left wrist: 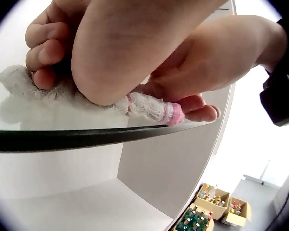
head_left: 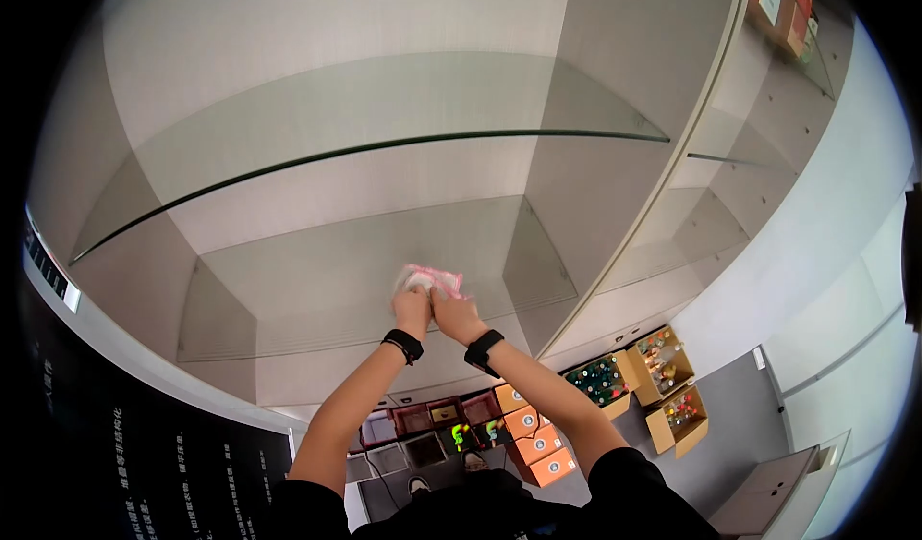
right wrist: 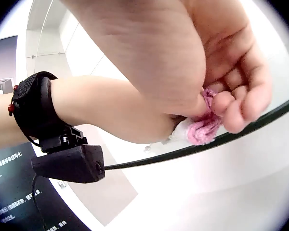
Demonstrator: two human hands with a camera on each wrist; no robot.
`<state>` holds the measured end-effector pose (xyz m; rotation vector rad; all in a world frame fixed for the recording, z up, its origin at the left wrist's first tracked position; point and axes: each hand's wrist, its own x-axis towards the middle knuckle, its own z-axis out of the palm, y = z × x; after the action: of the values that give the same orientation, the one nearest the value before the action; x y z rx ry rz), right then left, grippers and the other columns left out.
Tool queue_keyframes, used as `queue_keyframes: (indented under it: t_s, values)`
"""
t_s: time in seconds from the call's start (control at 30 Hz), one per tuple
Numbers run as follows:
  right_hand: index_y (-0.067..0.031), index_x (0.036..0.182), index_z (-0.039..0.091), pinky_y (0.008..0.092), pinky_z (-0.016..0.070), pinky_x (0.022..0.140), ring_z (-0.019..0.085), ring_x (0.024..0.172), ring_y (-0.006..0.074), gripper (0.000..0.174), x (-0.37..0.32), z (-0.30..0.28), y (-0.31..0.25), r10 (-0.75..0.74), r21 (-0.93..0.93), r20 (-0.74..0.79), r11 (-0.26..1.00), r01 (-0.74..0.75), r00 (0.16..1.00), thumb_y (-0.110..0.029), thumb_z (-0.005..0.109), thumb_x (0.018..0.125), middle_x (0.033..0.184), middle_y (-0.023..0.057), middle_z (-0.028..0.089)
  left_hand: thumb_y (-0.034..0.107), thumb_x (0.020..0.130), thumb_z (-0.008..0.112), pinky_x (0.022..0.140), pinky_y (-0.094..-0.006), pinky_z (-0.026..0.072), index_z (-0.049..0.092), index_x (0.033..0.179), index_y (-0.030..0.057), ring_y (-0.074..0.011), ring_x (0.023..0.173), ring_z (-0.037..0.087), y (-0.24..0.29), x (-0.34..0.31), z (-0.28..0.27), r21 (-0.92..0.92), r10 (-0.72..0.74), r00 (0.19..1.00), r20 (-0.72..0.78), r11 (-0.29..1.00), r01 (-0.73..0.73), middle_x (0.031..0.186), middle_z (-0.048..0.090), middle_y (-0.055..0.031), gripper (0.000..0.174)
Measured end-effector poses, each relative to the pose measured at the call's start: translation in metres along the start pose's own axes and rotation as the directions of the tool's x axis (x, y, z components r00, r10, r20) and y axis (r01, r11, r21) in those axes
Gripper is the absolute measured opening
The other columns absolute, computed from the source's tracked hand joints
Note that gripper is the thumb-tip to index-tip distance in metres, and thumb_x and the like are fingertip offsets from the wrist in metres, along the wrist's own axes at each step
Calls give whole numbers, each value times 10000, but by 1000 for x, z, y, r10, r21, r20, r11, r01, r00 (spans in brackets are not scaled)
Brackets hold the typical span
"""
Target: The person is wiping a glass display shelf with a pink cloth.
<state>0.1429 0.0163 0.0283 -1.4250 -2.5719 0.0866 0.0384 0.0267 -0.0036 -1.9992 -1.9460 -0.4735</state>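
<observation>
A white cloth with pink edging [head_left: 434,278] lies bunched on a glass shelf [head_left: 288,281], under both hands. The left hand [head_left: 413,311] grips its left part; in the left wrist view curled fingers press the white cloth [left wrist: 151,107] near the shelf's front edge. Close beside it, the right hand [head_left: 456,317] holds the other part. The right wrist view shows the pink edge [right wrist: 204,130] pinched between the thumb and curled fingers of the right hand [right wrist: 183,62]. The palms hide some of the cloth.
Another glass shelf [head_left: 384,144] spans the cabinet above the hands. A side panel [head_left: 615,89] stands at the right. Below are cartons of bottles [head_left: 597,382], orange boxes [head_left: 538,444] and dark trays [head_left: 423,449] on the floor.
</observation>
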Motion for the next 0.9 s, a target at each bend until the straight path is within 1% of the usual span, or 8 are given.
queue_keyframes:
  t_s: [0.13, 0.23, 0.3, 0.5, 0.57, 0.67, 0.77, 0.9]
  values:
    - [-30, 889, 360, 369, 404, 477, 536, 571, 246, 229, 14, 0, -3, 91, 7, 55, 996, -92, 994, -143, 365, 689, 630, 103, 537, 161, 642, 429, 389, -295, 381, 454, 613, 36, -217, 443, 506, -1, 12, 12, 29, -43, 999, -24, 999, 43, 498, 507, -97, 131]
    - [-24, 863, 360, 351, 411, 481, 540, 572, 236, 208, 23, 3, -6, 140, 104, 5, 985, -140, 990, -140, 361, 691, 633, 106, 540, 168, 645, 425, 391, -293, 384, 453, 622, 37, -217, 453, 508, -6, 17, 24, 36, -45, 998, -45, 998, 47, 498, 507, -95, 136]
    - [-25, 887, 363, 324, 415, 493, 542, 595, 217, 231, 22, 1, -9, 161, 59, 13, 985, -161, 987, -154, 358, 696, 671, 95, 543, 169, 646, 423, 396, -290, 386, 453, 626, 39, -216, 465, 511, -7, 15, 26, 34, -41, 997, -62, 999, 43, 506, 511, -92, 135]
    - [-34, 878, 383, 283, 416, 426, 544, 555, 200, 221, 1, 2, -11, 119, -41, -12, 992, -119, 993, -156, 365, 695, 642, 64, 547, 152, 660, 404, 496, -298, 397, 486, 656, 48, -214, 552, 524, -9, 6, -26, -58, 5, 983, 186, 998, 6, 578, 530, -94, 133]
    - [-29, 887, 385, 285, 409, 394, 539, 513, 194, 238, -10, 0, -9, 42, -45, -47, 998, -44, 998, -156, 378, 687, 602, 57, 542, 155, 657, 400, 532, -318, 396, 493, 676, 45, -221, 583, 525, -13, 3, -34, -6, 167, 948, 270, 985, -172, 610, 534, -99, 145]
    - [-22, 917, 378, 289, 405, 389, 534, 487, 186, 277, -14, 0, -7, 24, -34, -53, 999, -26, 998, -158, 394, 676, 597, 64, 539, 148, 652, 402, 548, -322, 392, 493, 685, 45, -217, 598, 526, -10, 1, -36, -55, 96, 949, 300, 995, -83, 628, 536, -102, 142]
    - [-54, 939, 361, 305, 409, 408, 538, 526, 195, 275, -3, 8, -10, 114, -23, -57, 993, -115, 992, -185, 382, 698, 553, 71, 522, 148, 653, 399, 533, -316, 394, 491, 695, 46, -216, 599, 529, -7, 3, -28, 3, 118, 957, 265, 992, -123, 625, 537, -100, 144]
    - [-24, 944, 356, 285, 398, 384, 531, 464, 178, 311, 19, 36, -11, 106, -102, -171, 987, -125, 980, -160, 409, 670, 596, 50, 539, 163, 653, 402, 529, -320, 399, 492, 690, 46, -219, 595, 529, -7, 12, -19, -35, 94, 963, 254, 996, -88, 621, 536, -105, 153]
